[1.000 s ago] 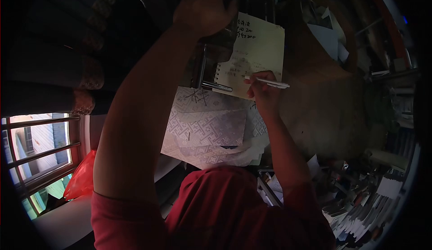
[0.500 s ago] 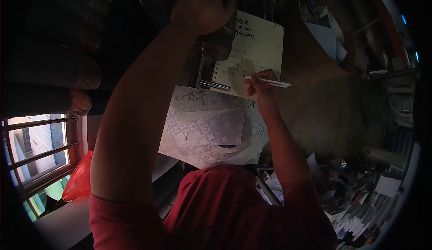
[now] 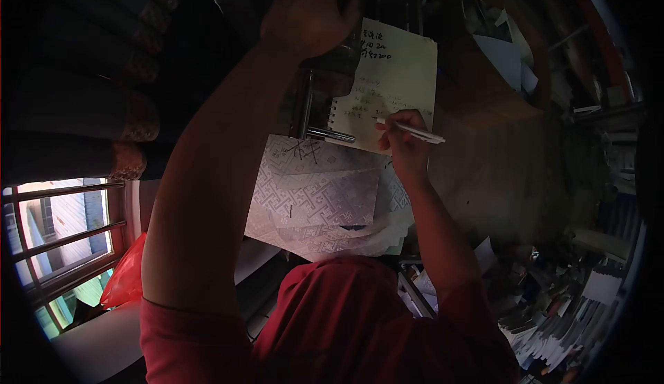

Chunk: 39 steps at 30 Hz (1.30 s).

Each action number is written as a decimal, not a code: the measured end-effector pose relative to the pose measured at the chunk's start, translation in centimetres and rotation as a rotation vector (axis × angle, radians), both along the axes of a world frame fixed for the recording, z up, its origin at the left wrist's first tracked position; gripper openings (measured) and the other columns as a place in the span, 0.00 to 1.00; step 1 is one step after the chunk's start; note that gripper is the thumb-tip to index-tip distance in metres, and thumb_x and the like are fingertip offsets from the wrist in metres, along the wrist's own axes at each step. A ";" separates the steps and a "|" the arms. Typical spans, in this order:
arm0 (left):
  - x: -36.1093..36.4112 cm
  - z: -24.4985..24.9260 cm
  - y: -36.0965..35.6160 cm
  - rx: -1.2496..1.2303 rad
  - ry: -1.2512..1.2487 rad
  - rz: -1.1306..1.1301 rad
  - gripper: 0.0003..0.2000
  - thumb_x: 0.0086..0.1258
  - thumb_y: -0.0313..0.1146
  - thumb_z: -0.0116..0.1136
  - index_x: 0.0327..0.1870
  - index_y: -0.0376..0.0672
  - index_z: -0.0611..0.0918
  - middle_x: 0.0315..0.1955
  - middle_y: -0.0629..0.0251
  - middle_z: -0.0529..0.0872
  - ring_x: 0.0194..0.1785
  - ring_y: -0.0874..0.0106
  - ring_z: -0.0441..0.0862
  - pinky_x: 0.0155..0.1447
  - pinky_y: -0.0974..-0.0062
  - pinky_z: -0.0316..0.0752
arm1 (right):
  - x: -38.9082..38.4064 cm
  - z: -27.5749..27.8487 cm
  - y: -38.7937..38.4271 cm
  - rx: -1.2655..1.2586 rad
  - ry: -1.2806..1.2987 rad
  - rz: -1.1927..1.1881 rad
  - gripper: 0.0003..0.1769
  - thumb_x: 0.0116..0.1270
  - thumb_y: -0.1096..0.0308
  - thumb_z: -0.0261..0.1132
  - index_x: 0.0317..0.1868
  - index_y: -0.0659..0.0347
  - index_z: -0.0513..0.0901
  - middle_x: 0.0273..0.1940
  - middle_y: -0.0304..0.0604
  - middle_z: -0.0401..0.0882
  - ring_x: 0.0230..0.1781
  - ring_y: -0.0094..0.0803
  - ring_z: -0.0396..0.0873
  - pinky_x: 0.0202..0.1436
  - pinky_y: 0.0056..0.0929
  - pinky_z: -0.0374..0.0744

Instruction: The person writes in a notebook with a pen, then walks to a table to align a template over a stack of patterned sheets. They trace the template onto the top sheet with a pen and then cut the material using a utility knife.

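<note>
In my right hand [image 3: 407,142] is a white pen [image 3: 423,134], pinched between thumb and fingers. The pen's tip is over the lower part of a spiral-bound notebook [image 3: 408,73] page, which bears bold dark handwriting at the top and fainter lines below. My left hand [image 3: 310,17] is curled at the top, on a dark object [image 3: 339,73] that overlaps the notebook's left side; the fingers are mostly lost in shadow. A shiny metal bar [image 3: 332,134] lies against the notebook's lower left corner. Below it are patterned silvery sheets [image 3: 318,197] with dark marks.
A barred window [image 3: 62,232] and a red plastic bag [image 3: 126,273] are at the left. Dark curtains [image 3: 76,107] hang above them. Stacks of papers [image 3: 553,332] crowd the lower right. White paper [image 3: 499,59] sits in a curved brown holder at the upper right.
The pen has tilted slightly and my right hand has shifted a little on the page. The view has moved slightly. My left hand stays on the dark object.
</note>
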<state>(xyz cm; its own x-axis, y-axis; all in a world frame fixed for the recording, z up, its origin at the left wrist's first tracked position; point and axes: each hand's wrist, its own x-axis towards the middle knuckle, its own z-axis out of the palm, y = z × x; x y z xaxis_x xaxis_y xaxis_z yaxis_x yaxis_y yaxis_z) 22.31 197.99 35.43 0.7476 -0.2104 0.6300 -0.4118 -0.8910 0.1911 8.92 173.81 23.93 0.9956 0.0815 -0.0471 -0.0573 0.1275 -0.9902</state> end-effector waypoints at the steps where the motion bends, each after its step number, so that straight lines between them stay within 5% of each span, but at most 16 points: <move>1: 0.1 0.0 0.0 -0.006 0.002 0.004 0.19 0.71 0.45 0.65 0.58 0.47 0.86 0.63 0.54 0.83 0.68 0.56 0.79 0.72 0.61 0.75 | -0.1 0.0 0.1 0.001 -0.001 0.001 0.06 0.76 0.73 0.64 0.47 0.62 0.74 0.40 0.44 0.85 0.28 0.19 0.79 0.33 0.21 0.81; 6: -0.1 -0.1 -0.2 -0.022 0.025 0.032 0.19 0.72 0.46 0.64 0.58 0.47 0.85 0.63 0.56 0.84 0.68 0.57 0.80 0.72 0.62 0.75 | -1.3 -0.5 0.7 -0.127 -0.213 0.018 0.08 0.74 0.76 0.65 0.49 0.64 0.74 0.43 0.48 0.87 0.31 0.21 0.81 0.35 0.22 0.81; 19: -0.2 0.2 -0.3 -0.039 0.055 0.045 0.19 0.72 0.46 0.64 0.58 0.47 0.86 0.63 0.56 0.84 0.68 0.57 0.80 0.72 0.62 0.76 | -1.8 -0.4 -1.3 -0.086 -0.161 -0.121 0.07 0.73 0.75 0.65 0.45 0.62 0.75 0.39 0.45 0.87 0.31 0.21 0.81 0.36 0.22 0.80; 21: -0.2 0.3 -0.2 -0.030 0.035 0.021 0.18 0.72 0.45 0.64 0.58 0.47 0.86 0.63 0.56 0.84 0.67 0.57 0.80 0.71 0.62 0.76 | -2.0 -0.8 0.2 -0.308 -0.321 -0.071 0.08 0.69 0.78 0.67 0.41 0.63 0.74 0.30 0.39 0.83 0.26 0.18 0.77 0.31 0.21 0.77; 24: -0.2 0.4 -0.1 -0.016 0.020 0.003 0.18 0.71 0.44 0.65 0.57 0.46 0.86 0.62 0.55 0.84 0.67 0.57 0.80 0.71 0.62 0.76 | -1.9 -0.2 1.7 -0.303 -0.372 -0.031 0.10 0.67 0.79 0.69 0.38 0.63 0.74 0.26 0.38 0.80 0.24 0.18 0.76 0.29 0.22 0.75; 27: -0.1 0.4 0.0 -0.006 0.022 -0.002 0.18 0.71 0.44 0.65 0.57 0.46 0.86 0.62 0.55 0.84 0.67 0.57 0.81 0.71 0.62 0.76 | -1.0 -0.3 1.6 -0.410 -0.338 0.050 0.08 0.69 0.80 0.66 0.42 0.63 0.74 0.37 0.42 0.87 0.35 0.19 0.82 0.37 0.18 0.79; 34: -0.1 0.0 -0.1 -0.021 -0.029 0.005 0.17 0.71 0.43 0.65 0.56 0.46 0.86 0.61 0.54 0.85 0.66 0.56 0.81 0.70 0.62 0.77 | 0.3 -1.3 2.2 -0.298 -0.270 0.065 0.07 0.70 0.80 0.64 0.42 0.64 0.74 0.36 0.40 0.85 0.35 0.18 0.80 0.39 0.19 0.79; 37: 0.0 0.0 -0.1 -0.009 -0.024 0.006 0.17 0.71 0.44 0.65 0.56 0.46 0.86 0.61 0.55 0.85 0.66 0.56 0.81 0.70 0.62 0.77 | 0.5 -1.6 1.8 -0.100 -0.226 -0.032 0.08 0.69 0.79 0.67 0.38 0.63 0.74 0.31 0.36 0.81 0.30 0.15 0.75 0.33 0.18 0.75; 39: -0.1 0.1 -0.1 -0.010 -0.012 0.005 0.18 0.71 0.44 0.65 0.57 0.46 0.86 0.61 0.55 0.85 0.66 0.56 0.81 0.70 0.62 0.77 | 0.6 -1.3 0.5 -0.147 -0.221 -0.027 0.06 0.71 0.82 0.62 0.42 0.64 0.73 0.36 0.40 0.83 0.36 0.19 0.79 0.43 0.20 0.78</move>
<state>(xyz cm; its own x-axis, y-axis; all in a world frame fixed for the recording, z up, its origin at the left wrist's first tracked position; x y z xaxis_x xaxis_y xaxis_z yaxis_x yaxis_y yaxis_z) 22.25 197.90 35.57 0.7412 -0.2001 0.6408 -0.4094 -0.8912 0.1952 9.48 174.32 22.62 0.9847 0.0633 0.1623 0.1638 -0.0197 -0.9863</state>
